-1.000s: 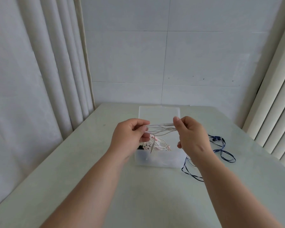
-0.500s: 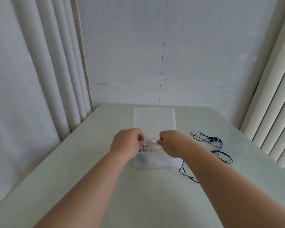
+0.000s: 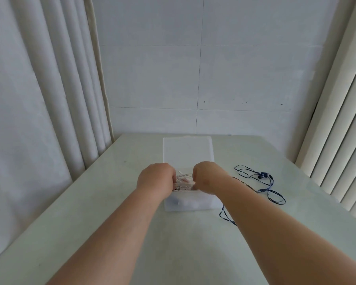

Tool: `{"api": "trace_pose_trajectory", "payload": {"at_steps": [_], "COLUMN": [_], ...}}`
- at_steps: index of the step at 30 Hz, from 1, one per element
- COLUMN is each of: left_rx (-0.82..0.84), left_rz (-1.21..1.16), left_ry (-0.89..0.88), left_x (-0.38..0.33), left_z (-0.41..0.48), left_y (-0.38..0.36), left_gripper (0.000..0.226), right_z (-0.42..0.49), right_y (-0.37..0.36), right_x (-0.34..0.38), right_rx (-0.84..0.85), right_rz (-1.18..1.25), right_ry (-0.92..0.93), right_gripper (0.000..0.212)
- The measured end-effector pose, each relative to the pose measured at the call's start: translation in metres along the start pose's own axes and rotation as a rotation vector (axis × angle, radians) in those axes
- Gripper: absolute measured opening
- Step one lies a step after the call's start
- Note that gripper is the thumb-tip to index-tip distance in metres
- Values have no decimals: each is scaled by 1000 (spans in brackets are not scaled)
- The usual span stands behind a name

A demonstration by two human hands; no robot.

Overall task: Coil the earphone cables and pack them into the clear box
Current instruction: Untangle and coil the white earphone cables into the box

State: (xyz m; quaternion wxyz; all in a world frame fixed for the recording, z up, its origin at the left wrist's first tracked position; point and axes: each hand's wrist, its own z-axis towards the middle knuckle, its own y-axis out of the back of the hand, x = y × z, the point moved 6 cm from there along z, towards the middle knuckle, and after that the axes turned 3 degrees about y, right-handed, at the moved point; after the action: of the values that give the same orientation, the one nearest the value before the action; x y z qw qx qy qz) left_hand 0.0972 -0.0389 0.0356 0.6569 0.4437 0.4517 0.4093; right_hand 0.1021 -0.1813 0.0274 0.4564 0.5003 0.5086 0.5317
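Head view: a pale green desk [image 3: 111, 202] stands against a white panelled wall [image 3: 193, 79]. White pleated curtains [image 3: 49, 99] hang at the left and cream vertical blinds [image 3: 337, 140] at the right.

1. A clear rectangular plastic box [image 3: 188, 202] sits at mid-desk, with its translucent lid [image 3: 187, 151] open on the far side.
2. The left hand [image 3: 155, 182] and the right hand [image 3: 206, 177] are lowered side by side into the box opening, backs of the hands uppermost.
3. The fingers of both hands are curled downward and grasp a bundled white earphone cable [image 3: 184, 181]. The bundle spans the narrow gap between the hands, at the rim and partly inside the box. The fingertips themselves are hidden.
4. More pale cable shows in the box beneath the bundle; details are too small to tell.
5. A dark blue earphone set [image 3: 263, 179] lies uncoiled on the desk, just right of the box. One strand passes under the right forearm and ends near the box's near right corner.
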Motion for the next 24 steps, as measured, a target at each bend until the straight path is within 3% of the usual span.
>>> {"api": "trace_pose_trajectory", "payload": {"at_steps": [3, 9, 14, 18, 24], "left_rx": [-86, -227, -2, 206, 281], "left_rz": [-57, 32, -36, -79, -20], "left_ry": [-14, -197, -142, -166, -207], "left_x": [2, -10, -8, -9, -7], "left_z": [0, -5, -3, -7, -13], "left_y": [2, 7, -3, -5, -11], "left_gripper": [21, 23, 34, 27, 29], "right_z": [-8, -9, -4, -5, -6], "right_y": [7, -7, -3, -4, -12], "right_x": [-1, -5, -4, -7, 1], "right_rx": [-133, -4, -34, -61, 161], "right_rz": [-1, 74, 113, 136, 90], "right_ry": [24, -20, -53, -89, -6], "right_gripper": [17, 20, 19, 18, 33]}}
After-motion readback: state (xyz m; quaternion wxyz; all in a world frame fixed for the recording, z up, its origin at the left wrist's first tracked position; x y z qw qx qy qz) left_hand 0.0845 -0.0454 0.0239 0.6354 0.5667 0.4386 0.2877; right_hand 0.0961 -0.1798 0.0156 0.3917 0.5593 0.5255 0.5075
